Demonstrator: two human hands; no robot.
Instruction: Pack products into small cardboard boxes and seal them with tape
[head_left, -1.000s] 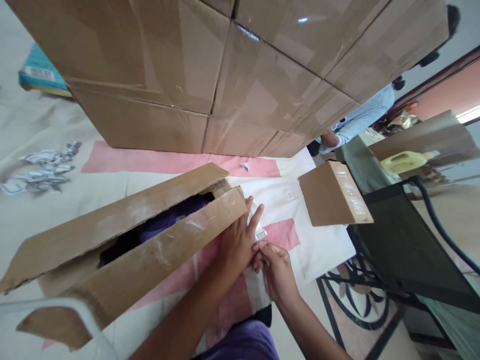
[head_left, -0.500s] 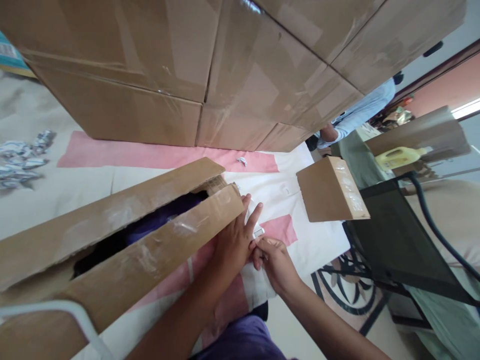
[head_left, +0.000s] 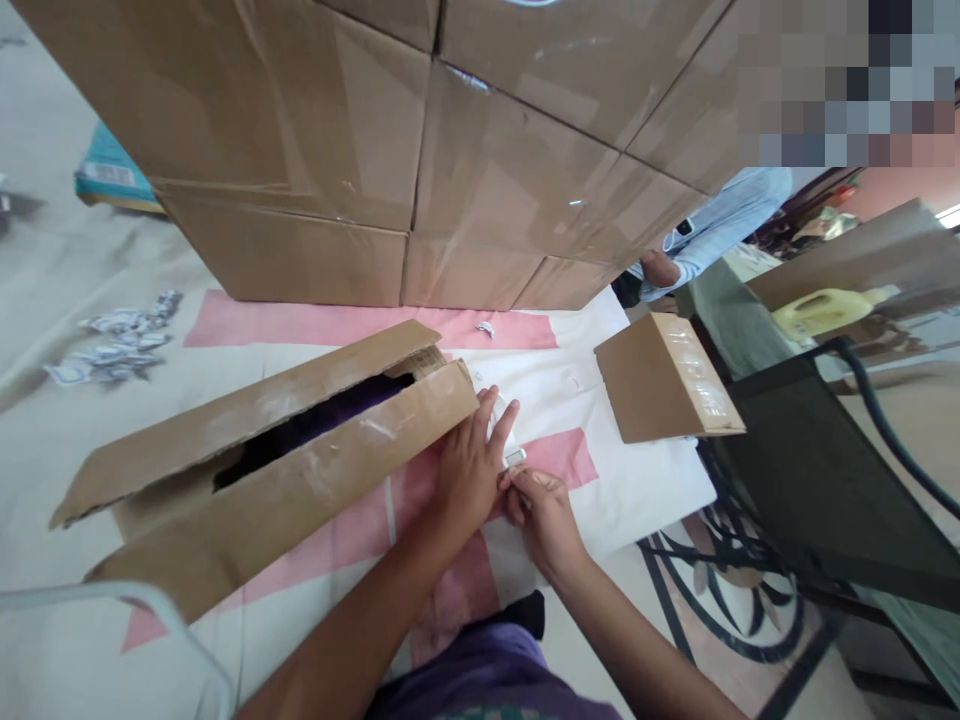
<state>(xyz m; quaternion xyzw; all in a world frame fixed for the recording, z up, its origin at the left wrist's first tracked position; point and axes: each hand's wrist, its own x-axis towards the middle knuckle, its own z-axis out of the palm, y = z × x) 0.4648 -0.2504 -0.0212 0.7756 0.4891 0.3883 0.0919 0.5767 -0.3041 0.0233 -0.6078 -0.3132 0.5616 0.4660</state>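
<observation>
My left hand [head_left: 471, 470] lies flat with its fingers stretched out, beside the near end of a long cardboard box [head_left: 360, 455]. Partly under its fingers is a white object [head_left: 514, 457] with a small grey patch at its end; its kind I cannot make out. Just below that end, my right hand [head_left: 546, 515] is closed in a pinch close to the left hand. Whatever sits between its fingertips is too small to see. Through the gap between the long box's flaps, dark purple contents [head_left: 337, 415] show.
Stacked, taped cartons [head_left: 480, 180] form a wall behind. Crumpled striped packets [head_left: 124, 340] lie at left, with one small piece [head_left: 485, 329] near the cartons. A smaller box [head_left: 649, 385] stands right, by a black chair [head_left: 832, 490]. A person's sleeve [head_left: 739, 220] shows beyond.
The view has shifted, showing more of the left side and the long box's far end. Both hands stay in nearly the same place, with the left fingers slightly closer together.
</observation>
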